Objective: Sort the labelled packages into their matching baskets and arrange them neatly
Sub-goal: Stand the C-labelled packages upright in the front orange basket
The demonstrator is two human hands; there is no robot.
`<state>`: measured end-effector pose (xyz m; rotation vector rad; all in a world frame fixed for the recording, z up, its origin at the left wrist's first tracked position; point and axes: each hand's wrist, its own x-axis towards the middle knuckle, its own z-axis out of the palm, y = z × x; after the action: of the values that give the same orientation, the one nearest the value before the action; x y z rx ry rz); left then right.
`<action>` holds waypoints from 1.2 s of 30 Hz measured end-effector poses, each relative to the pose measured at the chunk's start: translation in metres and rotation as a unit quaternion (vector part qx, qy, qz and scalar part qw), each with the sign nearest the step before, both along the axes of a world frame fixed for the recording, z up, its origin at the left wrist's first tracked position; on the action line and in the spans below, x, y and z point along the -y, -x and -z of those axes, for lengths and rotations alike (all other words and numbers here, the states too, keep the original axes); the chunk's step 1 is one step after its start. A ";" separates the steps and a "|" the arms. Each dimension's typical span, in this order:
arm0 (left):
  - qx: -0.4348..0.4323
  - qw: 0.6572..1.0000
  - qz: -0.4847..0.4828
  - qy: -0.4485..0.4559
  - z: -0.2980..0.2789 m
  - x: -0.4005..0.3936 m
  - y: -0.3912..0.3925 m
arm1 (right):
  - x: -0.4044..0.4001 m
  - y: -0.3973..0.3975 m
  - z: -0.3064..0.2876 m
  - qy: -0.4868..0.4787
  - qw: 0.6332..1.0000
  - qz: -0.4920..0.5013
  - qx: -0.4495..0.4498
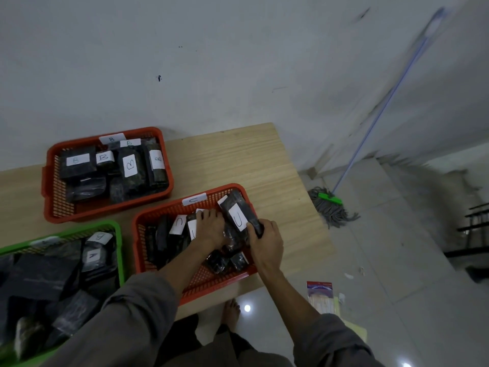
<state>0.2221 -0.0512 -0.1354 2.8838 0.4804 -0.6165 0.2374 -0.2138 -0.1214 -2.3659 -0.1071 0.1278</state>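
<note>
**— Where were the hands when you looked?**

— Both were down in the red basket marked C (148, 250). My right hand (266, 241) had its fingers curled round the near end of a long black package (239, 214), the one with the white C label facing up, which lay tilted against the basket's far right corner. My left hand (211, 229) lay palm-down over the other C packages (169, 234) in the middle, fingers bent onto them; whether it gripped one or only pressed, I could not tell.

**— How did you expect that package to handle?**

— Light, I judged, and fairly stiff along its length, since it kept its shape while tilted. The wrapping looked like glossy plastic film, so probably slippery and a bit crinkly. I'd have kept hold across the narrow end, clear of the paper label.

**— And the rest?**

— The B basket (50, 186) sat further back on the wooden table (264, 165), filled with labelled packs. The green basket (120, 250) at my left held a jumble, including one marked A and one marked B.
</note>
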 end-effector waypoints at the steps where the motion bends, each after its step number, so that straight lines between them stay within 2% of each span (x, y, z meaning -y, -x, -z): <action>1: 0.010 1.000 -0.014 0.025 -0.002 -0.004 0.000 | 0.000 0.001 0.001 -0.003 1.000 0.000 -0.001; 5: 0.055 0.990 -0.051 0.116 -0.011 -0.020 0.007 | -0.002 0.002 0.001 -0.016 1.000 0.012 0.006; 9: 0.158 0.962 -0.057 0.214 -0.026 -0.037 0.032 | -0.010 0.000 0.003 -0.015 1.000 0.002 -0.005; 13: 0.271 0.948 -0.004 0.165 -0.033 -0.045 0.069 | -0.018 0.003 0.011 0.013 0.998 -0.048 -0.048; 16: 0.302 0.947 0.012 0.106 -0.028 -0.045 0.096 | -0.023 0.008 0.014 0.057 0.994 -0.073 -0.065; 20: 0.356 0.929 0.029 0.097 -0.021 -0.041 0.113 | -0.030 0.011 0.014 0.110 0.989 -0.085 -0.048; 22: 0.374 0.921 0.014 0.105 -0.020 -0.039 0.111 | -0.036 0.011 0.009 0.089 0.992 -0.084 -0.033; 24: 0.388 0.915 -0.001 0.111 -0.020 -0.037 0.106 | -0.046 0.009 0.001 -0.002 0.994 -0.074 -0.084; 26: 0.398 0.911 0.001 0.109 -0.020 -0.036 0.100 | -0.059 0.006 -0.013 -0.119 0.960 -0.060 -0.245; 28: 0.407 0.907 0.015 0.105 -0.021 -0.034 0.094 | -0.070 0.002 -0.025 -0.222 0.873 -0.049 -0.431; 29: 0.411 0.905 0.028 0.104 -0.022 -0.034 0.090 | -0.073 -0.001 -0.027 -0.269 0.833 -0.046 -0.482; 30: 0.414 0.903 0.039 0.106 -0.023 -0.033 0.087 | -0.075 -0.005 -0.028 -0.298 0.813 -0.043 -0.498; 31: 0.413 0.902 0.047 0.115 -0.024 -0.032 0.085 | -0.076 -0.010 -0.029 -0.307 0.812 -0.039 -0.495; 33: 0.402 0.904 0.035 0.144 -0.025 -0.033 0.085 | -0.075 -0.018 -0.029 -0.294 0.838 -0.039 -0.458; 36: 0.395 0.897 -0.076 0.186 -0.021 -0.042 0.094 | -0.069 -0.035 -0.025 -0.175 0.930 -0.082 -0.313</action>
<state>0.1285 -0.0089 -0.1148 2.4044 0.3875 0.4488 0.2723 -0.1446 -0.0962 -1.8576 -0.0135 0.8610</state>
